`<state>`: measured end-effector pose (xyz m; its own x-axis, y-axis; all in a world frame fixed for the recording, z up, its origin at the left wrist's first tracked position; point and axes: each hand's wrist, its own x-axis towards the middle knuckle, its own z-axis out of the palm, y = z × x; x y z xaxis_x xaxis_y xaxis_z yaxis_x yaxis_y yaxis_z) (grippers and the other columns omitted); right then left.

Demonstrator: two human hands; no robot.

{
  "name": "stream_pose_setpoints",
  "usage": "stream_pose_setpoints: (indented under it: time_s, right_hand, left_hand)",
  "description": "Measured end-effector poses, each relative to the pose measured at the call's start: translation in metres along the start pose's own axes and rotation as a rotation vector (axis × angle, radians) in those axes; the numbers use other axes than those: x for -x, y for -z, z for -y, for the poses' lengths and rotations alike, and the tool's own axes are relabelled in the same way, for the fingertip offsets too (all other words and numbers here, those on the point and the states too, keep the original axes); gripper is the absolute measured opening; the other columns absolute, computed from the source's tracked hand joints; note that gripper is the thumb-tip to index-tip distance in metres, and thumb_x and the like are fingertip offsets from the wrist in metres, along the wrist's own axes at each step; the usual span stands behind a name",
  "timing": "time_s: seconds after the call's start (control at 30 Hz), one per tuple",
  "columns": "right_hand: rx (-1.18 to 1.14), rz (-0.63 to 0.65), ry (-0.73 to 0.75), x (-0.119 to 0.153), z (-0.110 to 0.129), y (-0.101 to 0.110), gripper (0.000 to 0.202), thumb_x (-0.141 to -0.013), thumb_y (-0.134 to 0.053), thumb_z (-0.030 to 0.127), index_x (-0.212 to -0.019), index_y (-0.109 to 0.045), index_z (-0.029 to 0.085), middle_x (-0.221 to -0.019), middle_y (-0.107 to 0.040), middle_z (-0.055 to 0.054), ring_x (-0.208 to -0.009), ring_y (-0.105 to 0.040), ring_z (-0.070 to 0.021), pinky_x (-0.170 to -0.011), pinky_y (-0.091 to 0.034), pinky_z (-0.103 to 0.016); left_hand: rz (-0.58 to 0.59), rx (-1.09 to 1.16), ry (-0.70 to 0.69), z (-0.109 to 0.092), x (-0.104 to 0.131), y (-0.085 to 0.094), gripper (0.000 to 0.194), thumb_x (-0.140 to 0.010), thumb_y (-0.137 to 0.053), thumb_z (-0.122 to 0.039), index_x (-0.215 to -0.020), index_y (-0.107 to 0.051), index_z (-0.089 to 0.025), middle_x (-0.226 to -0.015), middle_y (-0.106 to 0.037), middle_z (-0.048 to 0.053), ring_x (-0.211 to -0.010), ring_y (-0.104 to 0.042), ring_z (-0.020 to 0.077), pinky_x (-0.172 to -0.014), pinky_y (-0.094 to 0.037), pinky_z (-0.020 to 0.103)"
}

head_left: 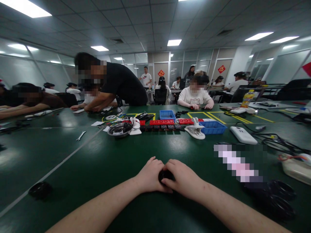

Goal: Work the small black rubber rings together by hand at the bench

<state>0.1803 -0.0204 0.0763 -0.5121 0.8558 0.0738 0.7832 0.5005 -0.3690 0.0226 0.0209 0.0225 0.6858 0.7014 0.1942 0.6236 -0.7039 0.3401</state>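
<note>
Both the left hand (151, 174) and the right hand (181, 178) grasp a small, round black object (165, 176), apparently plastic, at the near middle of the dark-green, smooth tabletop (109, 161).

the fingers of the left hand (152, 174) and the right hand (181, 178) partly hide the small black object (166, 176) between them.

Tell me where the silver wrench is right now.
In the head view, the wrench lies on the table's left side, left of the metal bowl of cables.
</note>
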Motion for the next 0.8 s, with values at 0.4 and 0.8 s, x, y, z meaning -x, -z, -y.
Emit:
stream_pose_setpoints:
  time_s: [0.4, 0.8]
  right_hand:
    - [-0.246, 0.131, 0.290, 0.006, -0.003, 0.010, 0.029, -0.064, -0.050, 0.001, -0.081, -0.066, 0.019, -0.092, -0.064, -0.001, -0.089, -0.057, -0.0144, -0.085, -0.042, -0.026]
    - [-0.320, 0.007, 0.367, 0.007, 0.005, 0.006, 0.023, -0.068, -0.049, 0.004, -0.079, -0.063, 0.018, -0.081, -0.065, 0.001, -0.082, -0.057, -0.0126, -0.088, -0.038, -0.029]
  left_hand:
    - [0.090, 0.147, -0.184, 0.004, -0.001, 0.004, 0.031, -0.054, -0.072, -0.031, -0.079, -0.059, -0.019, -0.089, -0.057, 0.000, -0.086, -0.052, 0.0192, -0.081, -0.040, 0.030]
    - [0.089, 0.152, -0.215, 0.002, 0.002, 0.006, 0.059, -0.054, -0.074, -0.040, -0.107, -0.054, -0.022, -0.106, -0.054, 0.003, -0.096, -0.049, 0.0234, -0.087, -0.038, 0.035]
